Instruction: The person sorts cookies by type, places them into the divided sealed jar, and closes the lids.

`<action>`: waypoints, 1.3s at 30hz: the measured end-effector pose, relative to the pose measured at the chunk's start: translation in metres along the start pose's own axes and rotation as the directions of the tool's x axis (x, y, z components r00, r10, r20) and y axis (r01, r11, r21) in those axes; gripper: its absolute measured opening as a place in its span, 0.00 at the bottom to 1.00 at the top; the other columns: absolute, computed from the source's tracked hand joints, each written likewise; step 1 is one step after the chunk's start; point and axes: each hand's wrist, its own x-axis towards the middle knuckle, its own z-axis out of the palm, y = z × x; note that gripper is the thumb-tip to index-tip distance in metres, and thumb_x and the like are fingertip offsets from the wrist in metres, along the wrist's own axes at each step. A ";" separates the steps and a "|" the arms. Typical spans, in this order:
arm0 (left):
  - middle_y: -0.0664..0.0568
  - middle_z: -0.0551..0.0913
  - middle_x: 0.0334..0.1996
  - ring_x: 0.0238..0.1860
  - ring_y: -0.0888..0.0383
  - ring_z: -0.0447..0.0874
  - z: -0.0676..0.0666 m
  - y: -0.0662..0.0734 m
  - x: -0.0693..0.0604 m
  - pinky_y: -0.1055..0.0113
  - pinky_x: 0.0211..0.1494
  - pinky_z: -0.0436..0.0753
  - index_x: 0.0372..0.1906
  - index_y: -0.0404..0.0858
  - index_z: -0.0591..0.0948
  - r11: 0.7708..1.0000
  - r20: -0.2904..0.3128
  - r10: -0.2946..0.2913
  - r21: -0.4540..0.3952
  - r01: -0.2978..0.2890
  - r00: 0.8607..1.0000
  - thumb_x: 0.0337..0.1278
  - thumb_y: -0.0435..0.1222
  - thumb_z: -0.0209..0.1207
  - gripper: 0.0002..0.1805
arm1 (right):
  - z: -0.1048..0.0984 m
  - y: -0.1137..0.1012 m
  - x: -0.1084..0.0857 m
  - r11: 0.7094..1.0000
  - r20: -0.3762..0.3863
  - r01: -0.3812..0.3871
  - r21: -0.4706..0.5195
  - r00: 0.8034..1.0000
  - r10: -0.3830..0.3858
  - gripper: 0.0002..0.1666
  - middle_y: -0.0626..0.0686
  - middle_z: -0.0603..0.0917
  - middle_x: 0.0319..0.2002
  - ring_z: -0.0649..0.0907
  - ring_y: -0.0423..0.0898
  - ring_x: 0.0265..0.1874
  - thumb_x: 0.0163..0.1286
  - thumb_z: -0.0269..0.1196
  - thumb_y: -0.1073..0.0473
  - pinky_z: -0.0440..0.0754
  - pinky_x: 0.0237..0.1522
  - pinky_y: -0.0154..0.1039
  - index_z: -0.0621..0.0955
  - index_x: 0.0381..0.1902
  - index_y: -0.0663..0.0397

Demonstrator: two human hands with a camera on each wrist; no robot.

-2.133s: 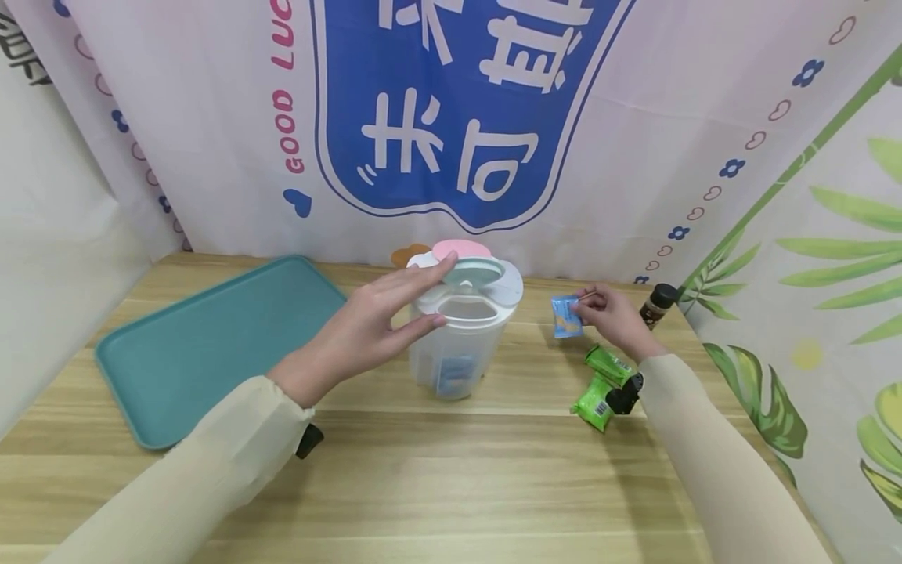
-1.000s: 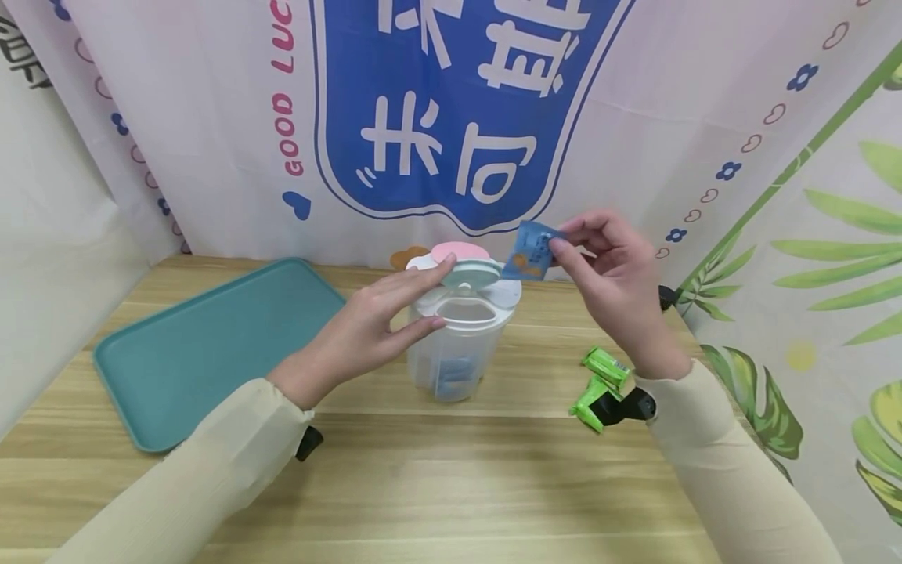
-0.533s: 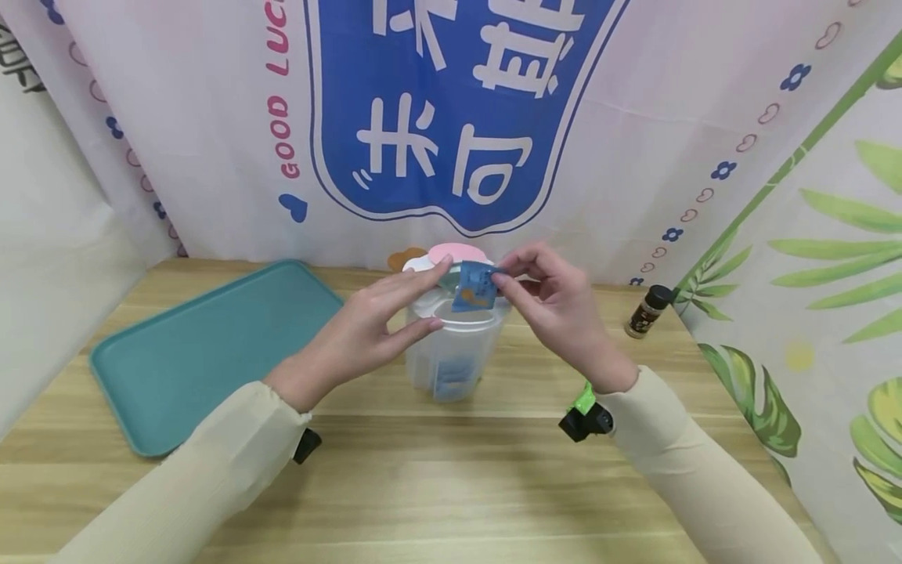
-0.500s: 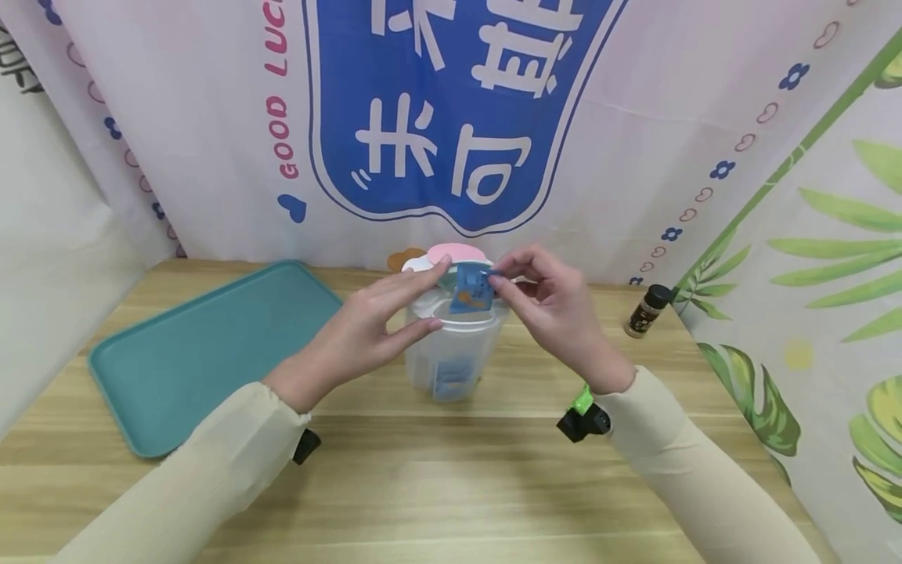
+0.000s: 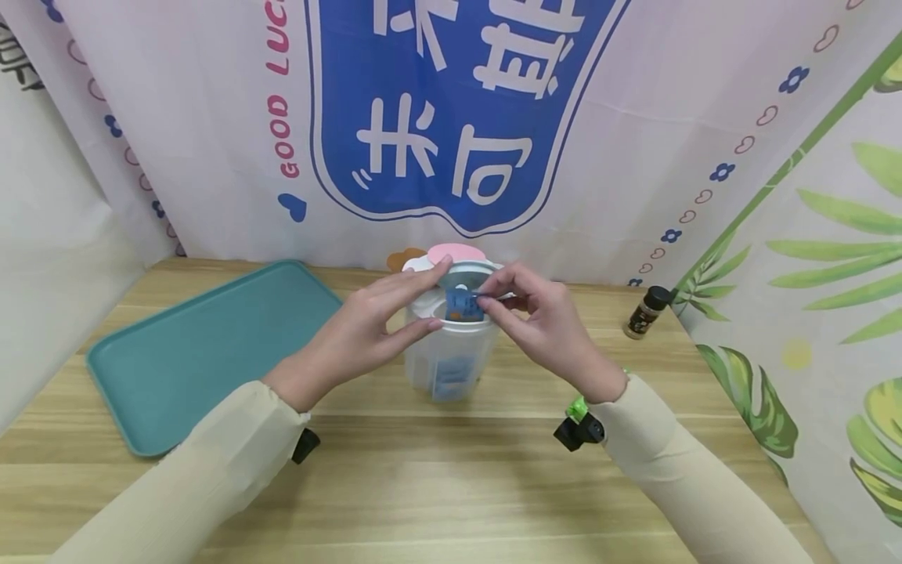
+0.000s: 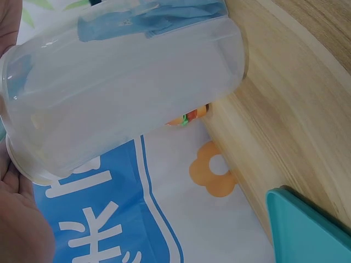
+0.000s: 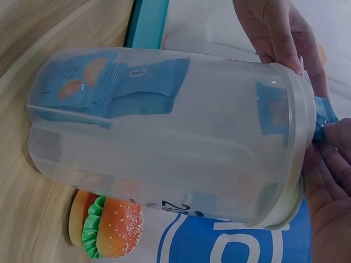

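A clear plastic storage canister (image 5: pixel 421 356) with a white lid stands upright on the table. Its pale green flap (image 5: pixel 461 274) is raised beside a pink flap (image 5: pixel 456 252). My right hand (image 5: pixel 543 325) pinches a small blue snack packet (image 5: pixel 461 304), whose lower part is inside the lid's opening; the right wrist view shows its top end (image 7: pixel 324 115) still above the rim. My left hand (image 5: pixel 366 321) rests at the lid with fingers straight, index by the flap and thumb at the front rim. Several blue packets (image 7: pixel 143 87) lie at the canister's bottom.
A teal tray (image 5: pixel 211 352) lies to the left. A black-capped seasoning bottle (image 5: pixel 644 313) stands at the right. Green packets (image 5: pixel 578 408) are mostly hidden behind my right wrist. A toy burger (image 7: pixel 112 224) sits behind the canister, near the printed backdrop (image 5: pixel 592 172).
My right hand has brought the blue packet from the table's right side, up and left, then down into the canister's opening. My left hand has stayed at the lid.
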 end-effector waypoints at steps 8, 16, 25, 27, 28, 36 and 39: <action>0.47 0.78 0.73 0.71 0.47 0.80 0.000 0.000 0.000 0.49 0.73 0.81 0.81 0.47 0.65 1.000 0.007 -0.011 0.002 0.011 1.000 0.69 0.40 0.68 0.40 | -0.001 0.000 -0.005 0.998 0.069 0.014 -0.055 0.998 -0.010 0.05 0.58 0.90 0.45 0.87 0.43 0.40 0.70 0.68 0.71 0.91 0.46 0.32 0.85 0.43 0.62; 0.47 0.79 0.72 0.70 0.46 0.81 -0.001 0.002 0.001 0.47 0.72 0.82 0.81 0.46 0.66 1.000 0.002 -0.009 -0.004 0.009 1.000 0.68 0.39 0.68 0.40 | -0.003 -0.001 -0.005 0.994 0.095 0.054 -0.093 0.994 -0.045 0.05 0.57 0.90 0.47 0.85 0.42 0.39 0.70 0.69 0.70 0.88 0.44 0.29 0.88 0.42 0.60; 0.47 0.78 0.73 0.71 0.47 0.80 -0.001 0.002 0.000 0.49 0.73 0.81 0.82 0.47 0.65 1.000 0.018 -0.021 0.007 0.021 1.000 0.70 0.41 0.67 0.39 | -0.004 -0.002 -0.005 0.998 0.087 0.037 -0.048 0.996 -0.033 0.06 0.57 0.90 0.47 0.87 0.43 0.42 0.71 0.67 0.71 0.90 0.48 0.31 0.87 0.45 0.63; 0.48 0.79 0.73 0.72 0.48 0.79 0.000 0.001 -0.001 0.49 0.74 0.81 0.82 0.48 0.65 1.000 0.021 -0.026 0.006 0.026 0.999 0.70 0.41 0.67 0.39 | -0.004 -0.001 -0.005 0.999 0.052 0.045 -0.016 0.998 -0.044 0.07 0.59 0.90 0.45 0.88 0.45 0.41 0.71 0.66 0.73 0.90 0.47 0.31 0.86 0.45 0.64; 0.49 0.79 0.73 0.72 0.48 0.79 0.000 0.001 -0.001 0.49 0.74 0.80 0.82 0.48 0.65 1.000 0.022 -0.028 0.004 0.028 0.999 0.70 0.41 0.67 0.40 | -0.005 0.000 -0.004 0.999 0.027 0.049 0.000 0.998 -0.049 0.07 0.60 0.90 0.44 0.88 0.45 0.41 0.71 0.66 0.74 0.91 0.46 0.31 0.85 0.45 0.65; 0.50 0.78 0.73 0.73 0.48 0.78 0.001 0.000 -0.001 0.49 0.76 0.79 0.82 0.49 0.65 1.000 0.011 -0.015 -0.007 0.015 1.000 0.69 0.40 0.68 0.41 | -0.012 -0.002 0.005 0.998 -0.154 -0.021 0.051 0.988 0.029 0.06 0.64 0.86 0.44 0.84 0.41 0.40 0.72 0.63 0.74 0.88 0.41 0.27 0.82 0.45 0.73; 0.50 0.78 0.73 0.73 0.48 0.78 0.000 0.000 -0.001 0.49 0.76 0.78 0.82 0.48 0.65 1.000 0.009 -0.015 -0.007 0.015 1.000 0.69 0.40 0.68 0.40 | -0.014 -0.003 0.011 0.995 -0.139 -0.086 0.042 0.986 0.091 0.09 0.63 0.86 0.47 0.84 0.41 0.42 0.75 0.63 0.70 0.88 0.41 0.27 0.81 0.49 0.71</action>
